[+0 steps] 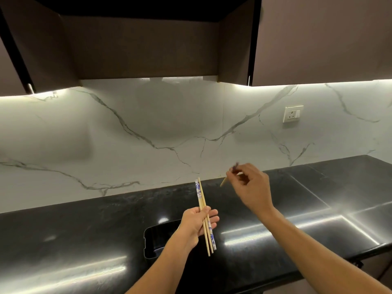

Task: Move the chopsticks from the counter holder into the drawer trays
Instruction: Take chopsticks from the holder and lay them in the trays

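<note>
Nearest, the left hand (198, 222) grips a bundle of chopsticks (204, 217), some with blue-and-white patterned ends, above a black tray (151, 236) partly hidden by the forearm. Farther back, the right hand (252, 188) pinches another chopstick (223, 181), blurred and mostly hidden behind the fingers. Both hover over the black counter (84, 240), against the marble backsplash (127, 128) with its wall socket (292, 113).

Pale wooden chopsticks (204, 217), one with a blue-and-white patterned end; glossy black countertop (84, 240); white backsplash (148, 128) with grey veining; dark brown cabinets (137, 45); cream wall socket (292, 113).
</note>
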